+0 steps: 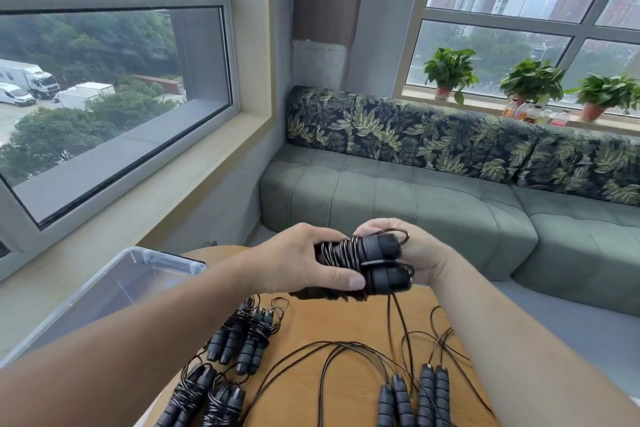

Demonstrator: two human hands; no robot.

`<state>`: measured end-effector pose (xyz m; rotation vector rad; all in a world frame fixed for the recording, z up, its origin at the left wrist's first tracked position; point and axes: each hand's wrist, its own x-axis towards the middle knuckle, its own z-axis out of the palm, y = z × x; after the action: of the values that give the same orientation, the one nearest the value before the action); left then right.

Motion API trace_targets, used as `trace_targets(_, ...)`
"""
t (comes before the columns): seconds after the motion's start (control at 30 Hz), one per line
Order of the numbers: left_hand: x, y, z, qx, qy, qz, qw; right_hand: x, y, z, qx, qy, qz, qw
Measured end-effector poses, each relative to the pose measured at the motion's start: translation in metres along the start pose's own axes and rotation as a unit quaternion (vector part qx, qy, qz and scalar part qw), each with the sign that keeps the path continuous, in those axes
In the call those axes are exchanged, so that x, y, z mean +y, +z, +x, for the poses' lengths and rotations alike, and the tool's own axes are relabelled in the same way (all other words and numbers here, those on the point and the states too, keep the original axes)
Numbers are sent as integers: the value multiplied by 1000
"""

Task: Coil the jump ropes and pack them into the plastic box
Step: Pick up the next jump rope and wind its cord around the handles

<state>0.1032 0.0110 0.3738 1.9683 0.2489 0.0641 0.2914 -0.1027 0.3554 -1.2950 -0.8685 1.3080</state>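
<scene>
Both hands hold one jump rope in the air above the wooden surface. The left hand has a narrow grip around the two black handles, with cord wound over them; the right hand pinches the end by the caps — loose cord hangs down. Four coiled ropes lie below (near the left forearm), beside the clear plastic box. Two uncoiled ropes lie at the right.

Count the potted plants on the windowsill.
3. All stand on the right windowsill behind the sofa: left green potted plant, middle green potted plant, right green potted plant. More may sit beyond the frame's right edge.
</scene>
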Motion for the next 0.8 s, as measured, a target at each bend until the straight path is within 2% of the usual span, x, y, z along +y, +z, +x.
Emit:
trace_targets(0.1,-4,0,1,40,-7,-45,998,22,9,5,3,-9,118,993)
trace_targets(0.2,-12,0,3,82,-19,-63,994,35,17,7,46,-36,152,987)
trace_targets(0.37,-19,7,7,149,-26,-59,987,45,32,5,144,-63,93,983)
trace_targets(0.47,-24,4,13,194,-24,-7,981,54,40,-2,175,-29,39,983)
trace_targets(0.57,-31,-4,18,237,-62,167,955,60,48,-9,186,28,-82,979)
trace_targets(0.63,-35,-4,17,219,-71,327,917,56,52,-12,167,60,-245,953)
trace_targets(0.7,-38,0,17,177,-43,439,880,49,55,-15,138,90,-423,891)
trace_targets(0.8,-44,6,16,117,-25,522,844,37,57,-18,88,88,-582,804)
